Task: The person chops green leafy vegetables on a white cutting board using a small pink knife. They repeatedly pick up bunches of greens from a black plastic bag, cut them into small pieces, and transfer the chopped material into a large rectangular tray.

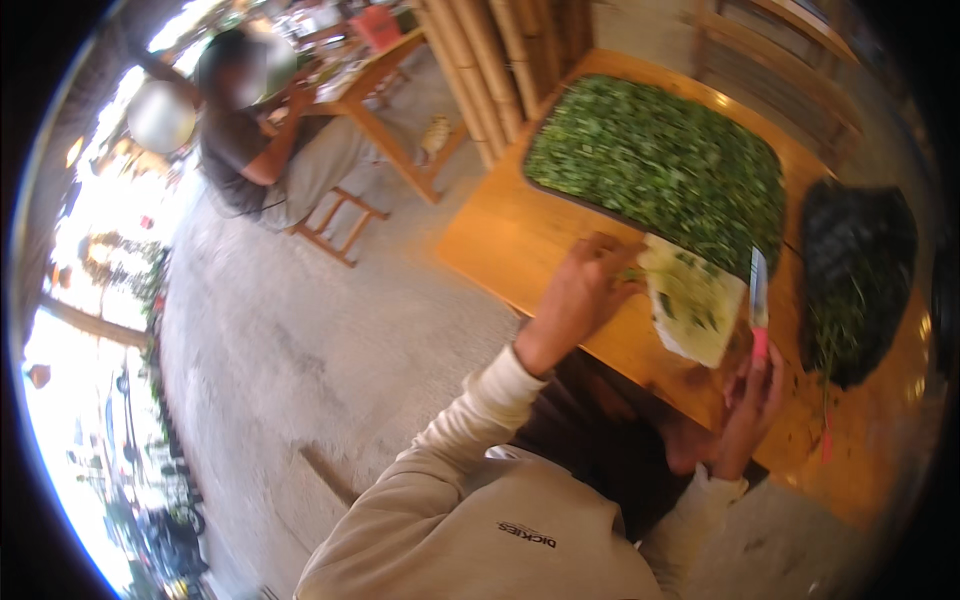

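Note:
My right hand (753,390) grips the pink handle of a kitchen knife (759,292), its blade pointing away from me. The knife is just right of a pale cutting board (686,341), which has scattered bits of chopped green leaves on it. Beside the board's left edge is my left hand (585,289), fingers bent. A little green shows at its fingertips, but whether it is held is unclear. Behind the board, a large dark-rimmed tray (581,205) is heaped with chopped leafy greens (660,161). Its near edge meets the board.
On the wooden table (502,240), a black plastic bag (862,225) with green stems lies at the right, near a small pink-red object (827,446). Bamboo poles (480,67) stand behind the table. A person (240,142) sits on a wooden stool (345,225) at another table.

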The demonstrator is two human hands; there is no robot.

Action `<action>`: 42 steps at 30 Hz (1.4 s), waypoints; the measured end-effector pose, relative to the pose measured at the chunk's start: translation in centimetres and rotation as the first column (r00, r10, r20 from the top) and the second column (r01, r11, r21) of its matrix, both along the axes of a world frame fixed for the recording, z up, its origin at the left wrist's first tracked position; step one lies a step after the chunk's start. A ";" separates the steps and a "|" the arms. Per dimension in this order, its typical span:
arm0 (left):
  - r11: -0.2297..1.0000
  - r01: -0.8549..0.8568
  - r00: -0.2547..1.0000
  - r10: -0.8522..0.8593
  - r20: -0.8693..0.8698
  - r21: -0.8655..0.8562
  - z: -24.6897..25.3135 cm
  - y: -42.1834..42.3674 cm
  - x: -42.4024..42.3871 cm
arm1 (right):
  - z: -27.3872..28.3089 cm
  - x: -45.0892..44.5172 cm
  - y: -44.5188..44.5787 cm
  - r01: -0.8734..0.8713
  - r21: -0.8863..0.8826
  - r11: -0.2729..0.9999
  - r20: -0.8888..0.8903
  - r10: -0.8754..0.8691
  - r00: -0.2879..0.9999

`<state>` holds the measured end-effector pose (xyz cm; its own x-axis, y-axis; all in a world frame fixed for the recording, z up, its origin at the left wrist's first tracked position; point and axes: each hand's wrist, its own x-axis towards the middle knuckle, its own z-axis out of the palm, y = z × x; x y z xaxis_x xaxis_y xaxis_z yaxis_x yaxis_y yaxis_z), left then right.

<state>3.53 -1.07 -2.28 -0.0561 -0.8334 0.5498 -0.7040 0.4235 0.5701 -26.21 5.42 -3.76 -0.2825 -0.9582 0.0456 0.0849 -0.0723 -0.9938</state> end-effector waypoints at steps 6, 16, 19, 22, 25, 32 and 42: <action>0.993 -0.048 0.999 0.047 0.010 0.111 2.8 0.4 0.6 | -0.5 -0.6 0.0 -0.052 -0.049 0.997 -0.062 0.049 0.997; 0.987 -0.051 0.980 0.079 -0.185 0.153 1.2 -0.1 -1.0 | -1.1 -1.0 0.0 0.026 -0.032 0.999 -0.073 -0.029 0.997; 0.990 -0.063 0.966 0.092 -0.241 0.124 1.3 -0.4 -1.2 | -1.0 -1.2 0.2 0.015 -0.038 0.999 -0.102 -0.019 0.995; 0.995 -0.062 0.938 0.086 -0.336 0.081 2.8 -0.6 -1.0 | -1.3 -1.1 0.4 -0.013 -0.059 0.998 -0.101 0.007 0.995; 0.995 -0.047 0.919 0.078 -0.385 0.090 6.0 -0.7 -0.8 | -1.3 -0.8 0.8 -0.022 -0.027 0.999 -0.085 0.020 0.996; 0.987 0.160 0.940 -0.151 -0.306 0.001 10.0 -2.0 0.3 | -1.5 -1.6 1.7 -0.054 -0.216 0.975 -0.489 -0.060 0.870; 0.994 0.067 0.997 -0.070 -0.032 -0.081 0.9 -0.8 -6.5 | 3.9 -1.4 3.5 -0.266 -0.100 0.959 -0.843 0.061 0.535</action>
